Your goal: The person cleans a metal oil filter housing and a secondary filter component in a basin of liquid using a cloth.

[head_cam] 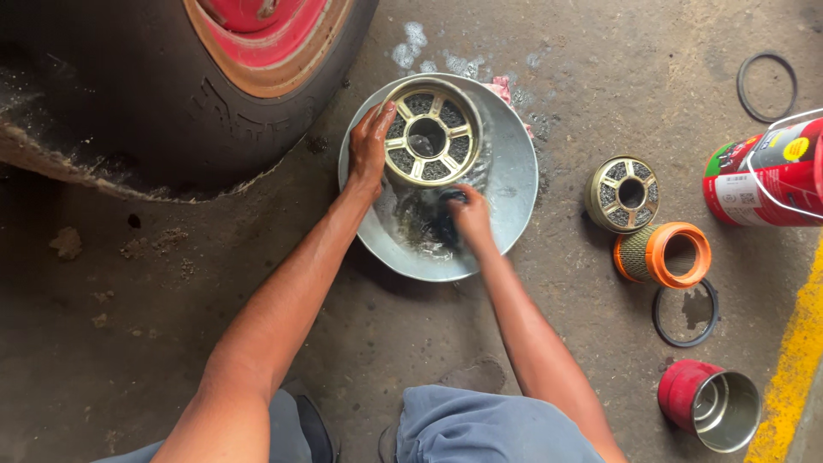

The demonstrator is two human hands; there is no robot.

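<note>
Left hand: the left hand [370,147] grips the left edge of the round filter element [430,134], fingers curled over its rim and thumb toward the centre hole.
Filter element: brass-coloured end plate with spokes and dark mesh windows, standing tilted against the far wall of the metal basin [511,184], its lower part in the wet.
Right hand: the right hand [471,217] is closed around a dark object [446,219] (blurred, so I cannot tell what it is), pressed low in the basin just below the filter element.
Basin: wide, shallow, grey metal, resting on the concrete floor [360,334] beside the big tyre [146,111] at the top left corner; liquid and foam inside near the hands.
Right of the basin: a second mesh filter [623,194] lies on the floor, touching an orange-ended filter [662,254] on its side.
Rings: one black rubber ring [686,313] just below the orange-ended filter, another black ring [766,86] near the top right corner.
Cans: a red tin [759,176] on its side at the right edge; a small red cup [710,405] lying open-mouthed near the bottom right.
Yellow line: a painted stripe [793,369] along the right edge.
</note>
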